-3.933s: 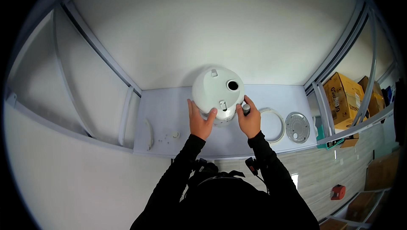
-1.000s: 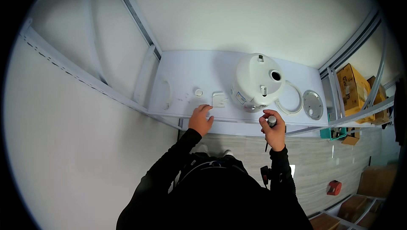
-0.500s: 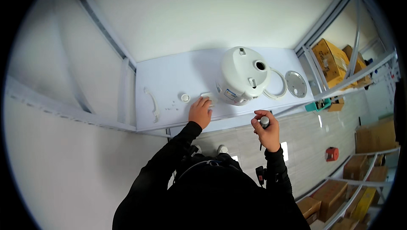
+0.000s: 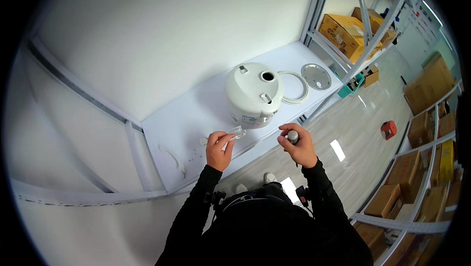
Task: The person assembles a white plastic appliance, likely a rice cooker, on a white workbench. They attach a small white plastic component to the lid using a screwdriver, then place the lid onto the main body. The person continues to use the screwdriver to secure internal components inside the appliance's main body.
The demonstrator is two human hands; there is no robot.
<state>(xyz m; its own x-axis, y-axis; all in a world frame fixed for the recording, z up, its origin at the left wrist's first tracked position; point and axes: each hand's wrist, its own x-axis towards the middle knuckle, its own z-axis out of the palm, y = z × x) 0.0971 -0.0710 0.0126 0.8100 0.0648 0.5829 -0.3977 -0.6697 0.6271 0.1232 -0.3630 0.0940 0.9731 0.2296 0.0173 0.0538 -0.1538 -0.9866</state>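
My left hand (image 4: 219,152) pinches a small clear plastic cup-like piece (image 4: 238,132) by one end, raised above the table's front edge. In my right hand (image 4: 301,149) is a screwdriver (image 4: 293,136), its grey handle end up and its shaft pointing down, mostly hidden by the fingers. Just beyond both hands stands a white rounded rice cooker (image 4: 250,92) with a dark round hole in its top. A small white round cap (image 4: 203,141) lies behind my left hand, partly covered. Tiny screw-like bits (image 4: 192,157) are scattered to its left.
A curved white handle (image 4: 174,159) lies at the table's left end. Right of the cooker are a white ring (image 4: 305,94) and a round metal plate (image 4: 316,76). Shelf posts frame the white table (image 4: 169,114). Boxes (image 4: 409,163) fill a rack at right; a red object (image 4: 388,129) sits on the floor.
My left hand has picked the clear piece up off the table and brought it toward the right hand. The right hand keeps the screwdriver. The view has turned to the right.
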